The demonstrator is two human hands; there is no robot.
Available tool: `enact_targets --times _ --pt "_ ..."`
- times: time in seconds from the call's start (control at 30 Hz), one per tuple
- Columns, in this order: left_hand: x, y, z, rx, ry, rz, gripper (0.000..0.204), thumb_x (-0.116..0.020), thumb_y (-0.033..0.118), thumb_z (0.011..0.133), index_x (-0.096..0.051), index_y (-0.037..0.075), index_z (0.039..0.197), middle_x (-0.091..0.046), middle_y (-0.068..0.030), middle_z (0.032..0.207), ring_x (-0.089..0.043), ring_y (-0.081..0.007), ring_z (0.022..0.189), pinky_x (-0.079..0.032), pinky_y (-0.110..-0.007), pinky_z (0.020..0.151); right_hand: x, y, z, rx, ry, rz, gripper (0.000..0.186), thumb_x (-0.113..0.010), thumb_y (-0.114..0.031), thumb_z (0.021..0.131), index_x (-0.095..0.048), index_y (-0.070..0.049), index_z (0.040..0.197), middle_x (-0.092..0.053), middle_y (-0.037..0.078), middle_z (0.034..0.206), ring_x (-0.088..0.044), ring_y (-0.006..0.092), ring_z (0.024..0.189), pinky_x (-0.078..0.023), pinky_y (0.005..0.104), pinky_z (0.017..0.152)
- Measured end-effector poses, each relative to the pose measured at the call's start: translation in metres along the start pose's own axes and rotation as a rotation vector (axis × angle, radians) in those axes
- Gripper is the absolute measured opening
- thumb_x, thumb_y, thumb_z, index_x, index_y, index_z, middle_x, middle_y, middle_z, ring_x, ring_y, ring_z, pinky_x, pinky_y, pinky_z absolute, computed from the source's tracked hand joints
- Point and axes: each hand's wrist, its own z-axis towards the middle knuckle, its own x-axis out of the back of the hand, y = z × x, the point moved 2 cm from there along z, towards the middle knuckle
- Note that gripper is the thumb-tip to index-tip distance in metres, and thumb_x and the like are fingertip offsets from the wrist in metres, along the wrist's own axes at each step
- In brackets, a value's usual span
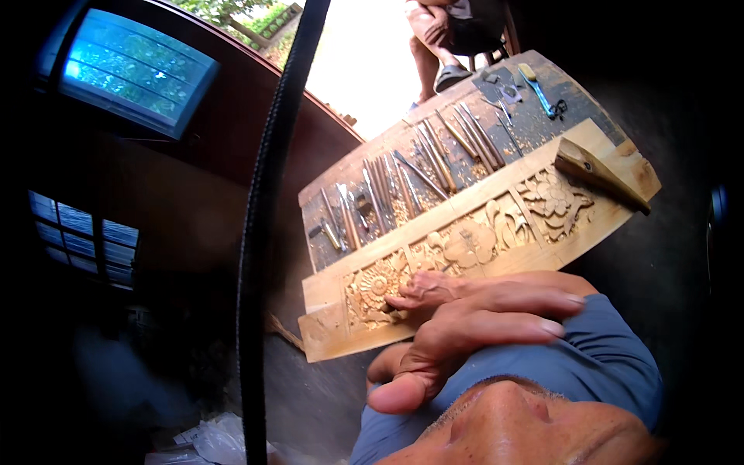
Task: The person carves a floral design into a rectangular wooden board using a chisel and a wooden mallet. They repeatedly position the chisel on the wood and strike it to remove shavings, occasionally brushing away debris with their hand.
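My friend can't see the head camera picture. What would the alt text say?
The right hand rests on a carved floral wooden panel, while the left hand is raised in the foreground. Beyond the panel, carving tools lie among shavings on a workbench; another person sits farther back.

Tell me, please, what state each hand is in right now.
Left hand: open, with nothing visible in it.
Right hand: curled at the carved panel; cannot tell whether it holds anything.
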Motion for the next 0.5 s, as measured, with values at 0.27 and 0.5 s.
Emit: enact_targets --times 0.27,0.5 --pt "-0.032 -0.009 0.024 -0.082 -0.031 -0.461 0.122 -0.022 0.094 0.097 -0.066 -0.016 0.124 -0.064 -0.0517 0.107 -0.072 -0.0489 0.095 -0.055 -0.044 0.097 0.018 0.007 -0.003 0.056 0.017 -0.130 0.066 -0.067 -0.035 0.092 -0.055 0.006 0.142 -0.070 0.016 0.092 -0.074 0.0363 0.082 -0.058 0.0477 0.072" --pt "-0.039 -0.020 -0.003 -0.066 0.187 -0.348 0.085 -0.026 0.077 0.109 -0.064 0.003 0.128 -0.070 -0.0401 0.090 -0.071 -0.0415 0.071 -0.060 -0.039 0.066 0.015 0.016 -0.004 -0.021 -0.134 -0.115 0.064 -0.066 -0.029 0.093 -0.054 0.005 0.146 -0.072 0.017 0.096 -0.075 0.0344 0.083 -0.058 0.0465 0.070"
